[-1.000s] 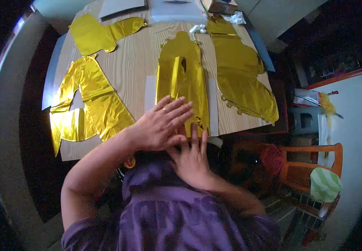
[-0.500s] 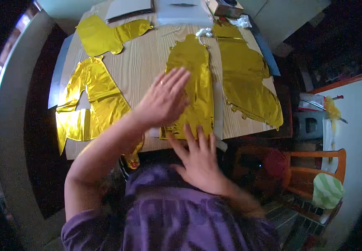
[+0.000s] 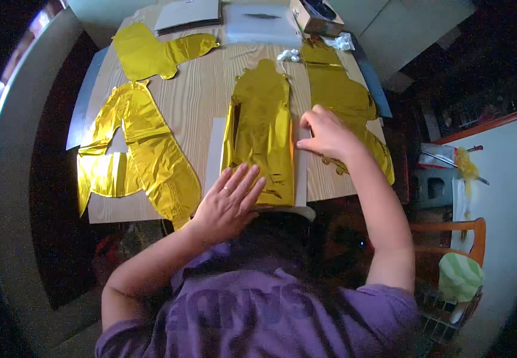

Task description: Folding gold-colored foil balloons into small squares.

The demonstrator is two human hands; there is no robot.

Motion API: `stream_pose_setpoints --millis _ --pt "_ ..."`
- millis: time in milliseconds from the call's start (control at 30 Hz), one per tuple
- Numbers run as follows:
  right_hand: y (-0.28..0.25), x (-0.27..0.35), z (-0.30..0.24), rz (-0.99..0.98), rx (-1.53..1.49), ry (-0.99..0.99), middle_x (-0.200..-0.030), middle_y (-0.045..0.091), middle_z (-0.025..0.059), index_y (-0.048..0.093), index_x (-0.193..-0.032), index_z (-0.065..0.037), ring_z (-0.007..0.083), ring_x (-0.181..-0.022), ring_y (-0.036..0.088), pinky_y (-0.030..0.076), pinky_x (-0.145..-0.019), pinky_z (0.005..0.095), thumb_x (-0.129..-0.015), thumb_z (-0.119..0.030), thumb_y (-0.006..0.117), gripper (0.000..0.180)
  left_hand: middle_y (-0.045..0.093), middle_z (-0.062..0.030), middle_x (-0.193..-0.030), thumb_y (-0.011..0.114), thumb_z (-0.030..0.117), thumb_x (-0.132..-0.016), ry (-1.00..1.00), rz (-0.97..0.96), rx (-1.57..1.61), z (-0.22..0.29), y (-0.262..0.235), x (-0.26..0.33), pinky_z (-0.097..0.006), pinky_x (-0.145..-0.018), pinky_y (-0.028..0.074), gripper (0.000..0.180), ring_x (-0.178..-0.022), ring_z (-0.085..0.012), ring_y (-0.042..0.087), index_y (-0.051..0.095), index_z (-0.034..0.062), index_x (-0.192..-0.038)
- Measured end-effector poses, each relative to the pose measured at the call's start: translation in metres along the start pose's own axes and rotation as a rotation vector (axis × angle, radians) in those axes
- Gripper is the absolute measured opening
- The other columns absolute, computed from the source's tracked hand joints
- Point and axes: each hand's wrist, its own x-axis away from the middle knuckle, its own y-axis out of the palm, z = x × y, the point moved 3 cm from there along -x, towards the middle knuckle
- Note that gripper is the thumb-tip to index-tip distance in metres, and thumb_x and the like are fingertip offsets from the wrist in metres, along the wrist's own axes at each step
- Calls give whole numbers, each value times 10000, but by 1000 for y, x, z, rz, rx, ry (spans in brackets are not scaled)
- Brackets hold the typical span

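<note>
A flat gold foil balloon [image 3: 261, 119] lies lengthwise in the middle, its narrow rounded end away from me. Beneath it, a pale board [image 3: 214, 155] shows along both sides. My left hand [image 3: 228, 200] rests flat on the balloon's near left part, fingers stretched out. Just right of the balloon, my right hand [image 3: 330, 136] hovers near the board's edge, fingers curved and thumb apart. No object shows between them. Partly behind that hand and forearm lies another gold foil balloon [image 3: 339, 89].
An A-shaped gold balloon [image 3: 160, 155] lies on the left of the wooden table [image 3: 202, 83], with another gold balloon [image 3: 145, 53] beyond it. At the far edge are a stack of boards [image 3: 188, 15], a clear plastic sheet [image 3: 258, 30] and a box [image 3: 315, 18]. A wooden chair [image 3: 476, 238] stands right.
My left hand has moved back toward me onto the balloon's near part. My right hand has moved from the near edge to the balloon's right side. The middle balloon has shifted slightly nearer.
</note>
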Motion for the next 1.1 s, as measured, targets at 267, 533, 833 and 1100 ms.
stream_pose_setpoints --millis 267,533,833,1100 --pt "8 5 -1 -208 -509 164 -821 647 71 610 -914 -36 194 -704 622 507 -611 328 -797 -203 802 279 381 -153 -1549 536 200 -886 -34 35 9 11 0 26 -507 -1179 256 630 -1437 -334 360 398 74 -1488" --pt "28 30 16 -48 -969 405 -793 701 25 675 -1021 -51 75 -596 624 493 -483 225 -923 -132 663 127 414 -141 -1535 519 190 -888 -9 134 -41 11 5 32 -497 -1182 255 586 -1436 -328 367 453 62 -1456" --pt "-54 47 81 290 -561 477 -764 681 19 686 -1021 -22 78 -583 587 459 -503 233 -945 -161 607 177 593 -186 -1358 571 49 -921 -334 685 336 0 -19 28 -494 -1110 380 426 -1268 -345 572 547 -6 -1343" --pt "22 34 -2 203 -354 199 -747 643 87 643 -987 18 211 -700 616 494 -642 380 -872 -147 692 207 495 -191 -1442 540 182 -878 -57 255 -132 21 -1 3 -494 -1123 353 540 -1354 -355 450 497 -7 -1382"
